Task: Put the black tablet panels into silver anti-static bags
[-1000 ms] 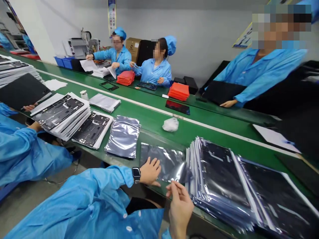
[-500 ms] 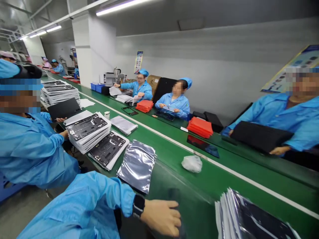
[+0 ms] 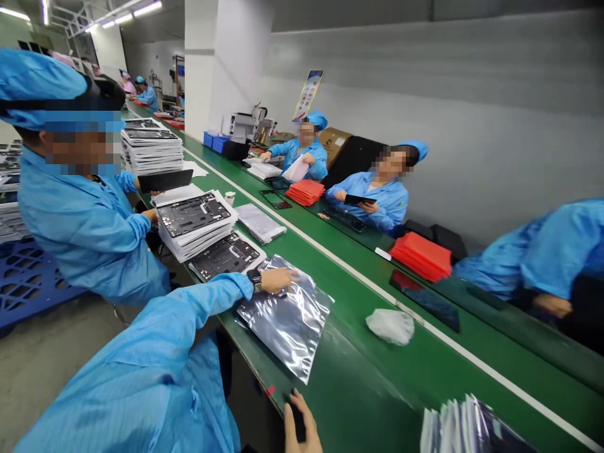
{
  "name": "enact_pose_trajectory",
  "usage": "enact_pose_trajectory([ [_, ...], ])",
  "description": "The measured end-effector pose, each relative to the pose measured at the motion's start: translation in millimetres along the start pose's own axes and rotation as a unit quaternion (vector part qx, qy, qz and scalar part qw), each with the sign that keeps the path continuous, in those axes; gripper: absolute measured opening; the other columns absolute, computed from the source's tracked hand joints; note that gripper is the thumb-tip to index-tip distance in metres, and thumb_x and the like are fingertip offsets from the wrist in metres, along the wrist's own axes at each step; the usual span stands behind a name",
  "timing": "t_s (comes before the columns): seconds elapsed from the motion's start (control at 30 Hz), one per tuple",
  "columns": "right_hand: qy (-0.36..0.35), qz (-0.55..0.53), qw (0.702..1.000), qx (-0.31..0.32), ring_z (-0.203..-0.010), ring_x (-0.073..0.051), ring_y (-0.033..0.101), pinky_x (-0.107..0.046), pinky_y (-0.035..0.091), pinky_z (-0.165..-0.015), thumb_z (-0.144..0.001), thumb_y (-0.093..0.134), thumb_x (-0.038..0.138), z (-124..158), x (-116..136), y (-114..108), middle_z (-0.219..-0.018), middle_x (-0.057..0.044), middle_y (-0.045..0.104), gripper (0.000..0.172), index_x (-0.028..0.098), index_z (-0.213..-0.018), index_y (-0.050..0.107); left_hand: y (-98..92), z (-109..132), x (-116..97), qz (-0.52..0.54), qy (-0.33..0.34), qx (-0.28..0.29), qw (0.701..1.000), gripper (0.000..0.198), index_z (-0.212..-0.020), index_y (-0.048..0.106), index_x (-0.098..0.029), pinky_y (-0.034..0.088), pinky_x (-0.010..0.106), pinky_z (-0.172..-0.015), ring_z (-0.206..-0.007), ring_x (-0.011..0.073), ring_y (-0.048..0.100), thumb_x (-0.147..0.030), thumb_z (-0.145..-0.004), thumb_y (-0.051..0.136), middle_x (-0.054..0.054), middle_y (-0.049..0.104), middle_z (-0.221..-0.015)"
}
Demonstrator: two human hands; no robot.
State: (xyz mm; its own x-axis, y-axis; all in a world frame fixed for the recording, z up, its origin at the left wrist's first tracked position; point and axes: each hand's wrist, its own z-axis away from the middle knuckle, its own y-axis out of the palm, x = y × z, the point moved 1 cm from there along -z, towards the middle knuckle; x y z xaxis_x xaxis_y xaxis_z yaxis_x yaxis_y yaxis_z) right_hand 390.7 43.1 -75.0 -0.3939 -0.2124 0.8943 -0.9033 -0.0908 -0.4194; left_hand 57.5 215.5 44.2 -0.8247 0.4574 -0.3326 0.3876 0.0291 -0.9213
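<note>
My left hand (image 3: 277, 280), with a dark watch on its wrist, lies palm down on the far end of a shiny silver-grey plastic bag (image 3: 287, 327). Its fingers are stretched over the film; the thumb is hidden. A layer shows under the bag's left edge, but I cannot tell what it is. At the bottom of the view, by the near edge of the green bench (image 3: 349, 396), my right hand (image 3: 302, 426) is partly visible, thumb and fingers apart with nothing between them. Just beyond the bag lies a black device panel (image 3: 229, 255) on white sheets.
Device panels with white sheets form a stack (image 3: 193, 220) before a co-worker (image 3: 89, 207) on my left. A crumpled clear plastic bag (image 3: 391, 326), a dark screen panel (image 3: 425, 301) and red sheets (image 3: 421, 255) lie across the bench. Packed bags (image 3: 467, 428) stand at lower right.
My left hand has moved from the bare bench up onto the silver bag, which has shifted slightly toward me. My right hand has come into view. The camera has turned left.
</note>
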Motion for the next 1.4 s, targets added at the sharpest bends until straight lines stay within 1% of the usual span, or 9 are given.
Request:
enact_pose_trajectory([
  [0.13, 0.014, -0.020, 1.000, 0.012, -0.120, -0.038, 0.065, -0.052, 0.045, -0.111, -0.082, 0.066, 0.075, -4, 9, 7, -0.124, -0.017, 0.072, 0.060, 0.018, -0.099, 0.076, 17.9, 77, -9, 0.150, -0.143, -0.246, 0.947, 0.039, -0.108, 0.075, -0.018, 0.042, 0.041, -0.116, -0.130, 0.0240, 0.058, 0.001, -0.078, 0.056, 0.011, 0.070, -0.129],
  [0.17, 0.021, -0.028, 0.999, -0.007, -0.119, -0.037, 0.065, -0.050, 0.044, -0.112, -0.084, 0.065, 0.073, -3, 11, 7, -0.122, -0.016, 0.073, 0.058, 0.019, -0.099, 0.075, 25.5, 105, -11, 0.208, -0.212, -0.321, 0.899, 0.030, -0.105, 0.075, -0.019, 0.047, 0.039, -0.110, -0.119, 0.0225, 0.064, -0.006, -0.083, 0.058, 0.010, 0.073, -0.120],
  [0.23, 0.042, -0.038, 0.997, -0.042, -0.117, -0.035, 0.066, -0.047, 0.044, -0.112, -0.086, 0.065, 0.070, 1, 15, 7, -0.118, -0.014, 0.074, 0.053, 0.020, -0.099, 0.075, 43.4, 166, -15, 0.333, -0.380, -0.449, 0.737, 0.010, -0.092, 0.072, -0.019, 0.056, 0.030, -0.087, -0.091, 0.0186, 0.070, -0.022, -0.084, 0.067, 0.005, 0.074, -0.093],
  [0.33, 0.084, -0.033, 0.995, -0.030, -0.113, -0.034, 0.068, -0.044, 0.048, -0.108, -0.086, 0.066, 0.067, 2, 22, 8, -0.115, -0.013, 0.075, 0.051, 0.020, -0.103, 0.076, 61.0, 240, -19, 0.369, -0.476, -0.462, 0.652, 0.030, -0.081, 0.062, -0.017, 0.045, 0.022, -0.048, -0.053, 0.0127, 0.060, -0.046, -0.085, 0.067, 0.001, 0.064, -0.068],
  [0.43, 0.096, -0.042, 0.994, 0.016, -0.110, -0.035, 0.068, -0.045, 0.050, -0.103, -0.083, 0.067, 0.068, -2, 34, 13, -0.112, -0.013, 0.076, 0.054, 0.019, -0.102, 0.078, 61.4, 269, -16, 0.407, -0.503, -0.432, 0.628, 0.050, -0.079, 0.060, -0.016, 0.033, 0.019, -0.036, -0.042, 0.0106, 0.055, -0.065, -0.082, 0.064, 0.001, 0.061, -0.064],
  [0.67, 0.077, -0.109, 0.987, 0.085, -0.097, -0.029, 0.070, -0.041, 0.052, -0.095, -0.089, 0.067, 0.060, -2, 73, 43, -0.103, -0.011, 0.076, 0.042, 0.019, -0.094, 0.077, 52.9, 243, -4, 0.477, -0.501, -0.378, 0.616, 0.053, -0.072, 0.063, -0.012, 0.037, 0.020, -0.036, -0.046, 0.0140, 0.064, -0.064, -0.073, 0.077, 0.008, 0.068, -0.071],
  [0.93, 0.125, -0.290, 0.905, 0.285, -0.063, -0.020, 0.067, -0.032, 0.054, -0.063, -0.081, 0.073, 0.067, -23, 125, 171, -0.078, -0.007, 0.072, 0.050, 0.018, -0.091, 0.069, 43.2, 243, -7, 0.477, -0.487, -0.424, 0.597, 0.046, -0.063, 0.059, -0.015, 0.033, 0.019, -0.039, -0.042, 0.0092, 0.055, -0.056, -0.073, 0.077, 0.000, 0.057, -0.055],
  [1.13, 0.196, -0.307, 0.899, 0.243, -0.045, -0.017, 0.062, -0.024, 0.043, -0.037, -0.082, 0.058, 0.080, -49, 141, 254, -0.071, -0.001, 0.069, 0.062, 0.022, -0.103, 0.052, 19.1, 234, -9, 0.507, -0.442, -0.434, 0.600, 0.040, -0.065, 0.060, -0.016, 0.034, 0.020, -0.043, -0.044, 0.0084, 0.052, -0.052, -0.075, 0.076, -0.002, 0.056, -0.056],
  [1.4, 0.265, -0.247, 0.913, 0.188, -0.029, -0.018, 0.052, -0.025, 0.029, -0.025, -0.087, 0.056, 0.076, -59, 133, 284, -0.054, 0.004, 0.062, 0.055, 0.024, -0.103, 0.044, 26.5, 231, -21, 0.533, -0.425, -0.413, 0.604, 0.044, -0.062, 0.055, -0.018, 0.031, 0.020, -0.042, -0.041, 0.0068, 0.045, -0.053, -0.077, 0.076, -0.004, 0.050, -0.051],
])
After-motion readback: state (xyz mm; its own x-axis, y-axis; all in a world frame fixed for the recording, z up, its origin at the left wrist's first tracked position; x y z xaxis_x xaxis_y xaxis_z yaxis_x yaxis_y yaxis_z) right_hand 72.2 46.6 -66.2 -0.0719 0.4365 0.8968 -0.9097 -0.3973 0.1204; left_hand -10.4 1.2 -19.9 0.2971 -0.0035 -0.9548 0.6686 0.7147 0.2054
